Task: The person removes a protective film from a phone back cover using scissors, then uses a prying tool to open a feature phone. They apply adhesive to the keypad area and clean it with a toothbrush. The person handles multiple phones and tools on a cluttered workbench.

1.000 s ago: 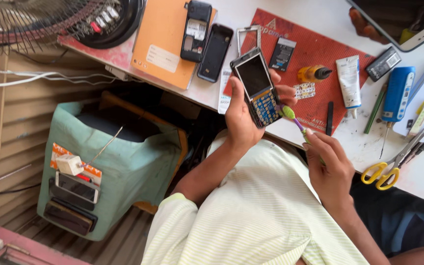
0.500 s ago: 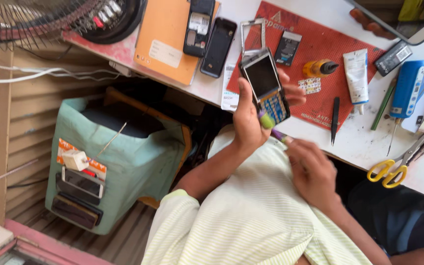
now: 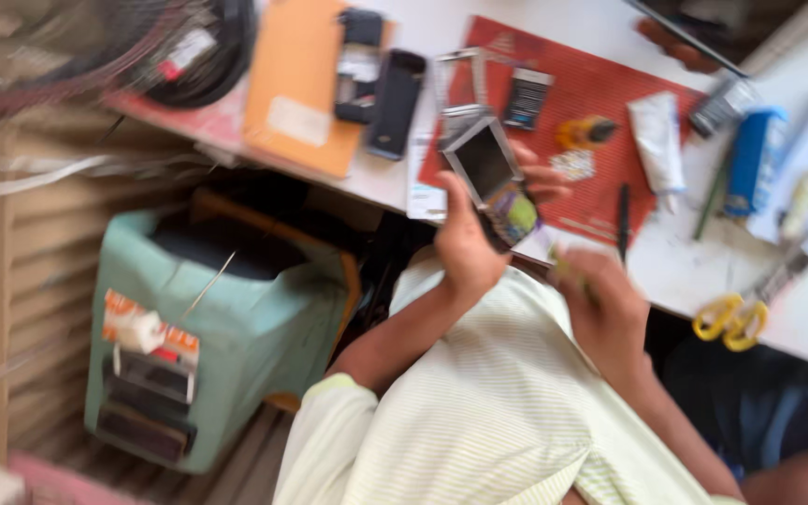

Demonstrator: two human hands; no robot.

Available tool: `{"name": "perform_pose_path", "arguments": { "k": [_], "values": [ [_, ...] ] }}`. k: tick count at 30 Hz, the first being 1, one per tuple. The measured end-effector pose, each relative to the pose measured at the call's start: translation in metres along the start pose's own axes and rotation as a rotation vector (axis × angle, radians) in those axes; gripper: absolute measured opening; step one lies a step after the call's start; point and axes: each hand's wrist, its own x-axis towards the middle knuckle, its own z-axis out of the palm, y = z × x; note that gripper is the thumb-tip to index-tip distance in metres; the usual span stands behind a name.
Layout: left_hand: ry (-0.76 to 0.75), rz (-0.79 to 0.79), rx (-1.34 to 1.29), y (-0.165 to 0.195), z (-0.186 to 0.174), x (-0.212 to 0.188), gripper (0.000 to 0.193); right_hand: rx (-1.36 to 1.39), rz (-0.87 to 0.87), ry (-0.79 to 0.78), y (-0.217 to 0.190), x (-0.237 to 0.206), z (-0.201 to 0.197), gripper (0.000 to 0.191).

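My left hand (image 3: 465,245) grips a keypad phone (image 3: 492,174) with a dark screen and holds it tilted over the edge of the white table (image 3: 797,318). My right hand (image 3: 607,309) is just to the right of it, near my chest, closed on a small tool with a yellow-green handle (image 3: 561,265). The tool's tip is blurred, and I cannot tell whether it touches the phone. Both forearms come out of a pale striped shirt (image 3: 479,421).
Phone parts and a white tube (image 3: 656,140) lie on a red mat (image 3: 591,98). An orange folder (image 3: 296,84) and a black phone (image 3: 395,103) lie to the left, yellow scissors (image 3: 731,318) and a blue object (image 3: 755,159) to the right. A green machine (image 3: 226,327) stands below the table.
The view has swung and blurred. My right hand has drawn slightly away from the phone's keypad with the tool. My left hand still holds the phone.
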Motion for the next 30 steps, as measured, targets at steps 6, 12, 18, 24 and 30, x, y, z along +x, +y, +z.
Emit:
{"name": "perform_pose_path", "arguments": {
  "k": [6,12,18,24,30],
  "values": [
    [0.014,0.114,0.08,0.0,0.001,-0.003,0.068,0.09,-0.002,-0.007,-0.011,0.006,0.004,0.036],
    [0.018,0.065,0.109,-0.002,0.001,-0.001,0.07,0.096,0.068,-0.049,-0.017,0.01,-0.003,0.034],
    [-0.01,0.064,0.127,0.002,-0.003,-0.002,0.072,0.118,0.023,-0.039,-0.01,0.006,0.003,0.031],
    [0.026,0.06,0.128,0.001,0.002,-0.001,0.071,0.083,0.064,-0.04,-0.002,0.0,0.003,0.029],
    [0.036,0.086,0.164,0.001,0.005,-0.001,0.066,0.121,0.065,-0.025,0.007,-0.003,0.007,0.022]
  ]
}}
